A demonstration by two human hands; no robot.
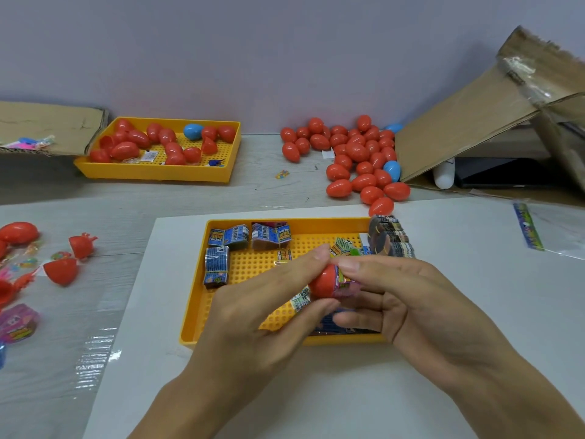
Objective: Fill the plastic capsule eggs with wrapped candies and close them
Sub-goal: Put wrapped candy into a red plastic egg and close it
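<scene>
Head view: both hands [316, 299] pinch red egg half [323, 282], mouth seemingly rightward, candy [346, 285] protruding.

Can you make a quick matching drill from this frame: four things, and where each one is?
Things:
1. red egg half
2. far tray
3. egg pile
4. blue packets

Places:
A. loose on the table by the cardboard box
B. far left, holding red eggs and one blue egg
C. pinched between both hands
D. back left of the near tray

Pairs: 1-C, 2-B, 3-A, 4-D
</scene>
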